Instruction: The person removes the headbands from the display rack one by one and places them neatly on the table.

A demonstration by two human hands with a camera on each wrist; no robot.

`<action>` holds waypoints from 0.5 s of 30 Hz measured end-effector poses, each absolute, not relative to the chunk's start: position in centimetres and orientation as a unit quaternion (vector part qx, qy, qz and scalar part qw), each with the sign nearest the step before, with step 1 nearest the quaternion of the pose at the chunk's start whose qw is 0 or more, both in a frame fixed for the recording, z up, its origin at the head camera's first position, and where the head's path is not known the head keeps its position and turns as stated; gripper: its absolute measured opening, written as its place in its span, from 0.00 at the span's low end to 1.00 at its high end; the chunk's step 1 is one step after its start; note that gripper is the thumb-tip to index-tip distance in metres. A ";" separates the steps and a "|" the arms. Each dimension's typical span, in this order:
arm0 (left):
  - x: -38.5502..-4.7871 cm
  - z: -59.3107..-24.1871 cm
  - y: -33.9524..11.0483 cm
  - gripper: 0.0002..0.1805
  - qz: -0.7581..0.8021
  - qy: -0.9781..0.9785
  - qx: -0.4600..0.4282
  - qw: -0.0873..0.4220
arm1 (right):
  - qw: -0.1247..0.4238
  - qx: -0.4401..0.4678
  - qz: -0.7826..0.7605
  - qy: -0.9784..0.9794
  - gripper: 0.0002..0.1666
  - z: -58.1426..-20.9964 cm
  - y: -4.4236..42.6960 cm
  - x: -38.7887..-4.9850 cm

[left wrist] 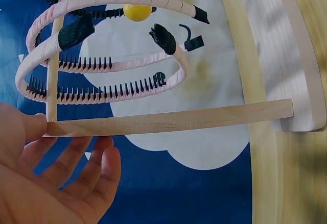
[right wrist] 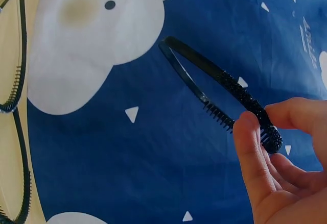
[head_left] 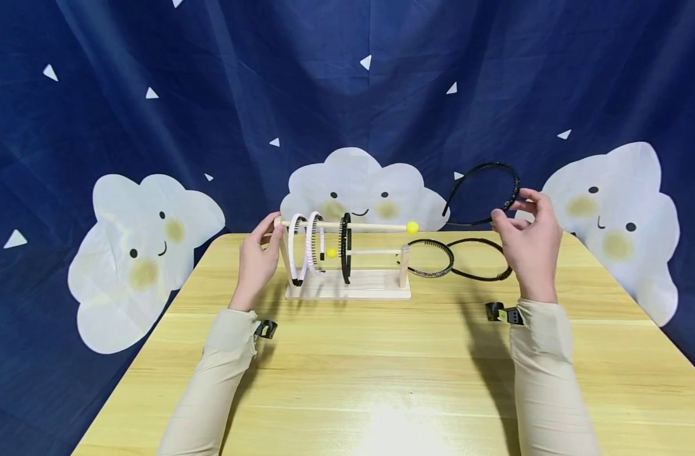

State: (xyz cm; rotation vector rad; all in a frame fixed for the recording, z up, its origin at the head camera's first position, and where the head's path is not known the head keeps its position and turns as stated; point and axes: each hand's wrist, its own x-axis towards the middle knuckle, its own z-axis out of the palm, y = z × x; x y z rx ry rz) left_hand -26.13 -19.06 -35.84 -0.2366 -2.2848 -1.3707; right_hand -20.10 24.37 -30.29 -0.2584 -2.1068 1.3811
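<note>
judging by how things lie, the work is about midway: three hairbands sit on the wooden rack (head_left: 376, 280), three are off it. two pale hairbands (left wrist: 102, 99) and one dark hairband (head_left: 345, 247) hang around its upper rod (head_left: 378, 226). off it, a glittery hairband (head_left: 431, 274) and a plain-looking black hairband (head_left: 478, 277) lie on the bench (head_left: 381, 354), right of the rack. the sixth, a studded black hairband (right wrist: 204, 65), is up in the air, its studded part pinched between thumb and fingers of the right grip (head_left: 530, 242). the left grip (head_left: 258, 258) is clamped on the rack's left post, near its top. no brand or label is readable; faint white lettering on the blue backdrop (right wrist: 168, 168) is too unclear to make out.
</note>
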 end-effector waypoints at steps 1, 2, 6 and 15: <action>-26.1 -35.8 -19.1 0.22 -0.500 -0.831 -0.087 0.230 | 0.303 -0.099 0.523 -0.790 0.33 -30.3 24.5 -20.1; -26.2 -35.8 -19.0 0.22 -0.501 -0.830 -0.087 0.229 | 0.304 -0.101 0.528 -0.786 0.33 -30.3 24.7 -20.0; -26.1 -35.8 -19.0 0.22 -0.503 -0.830 -0.086 0.226 | 0.310 -0.115 0.543 -0.772 0.32 -30.2 25.5 -19.9; -26.0 -35.7 -19.0 0.23 -0.508 -0.829 -0.077 0.219 | 0.316 -0.131 0.606 -0.718 0.31 -30.1 27.2 -19.9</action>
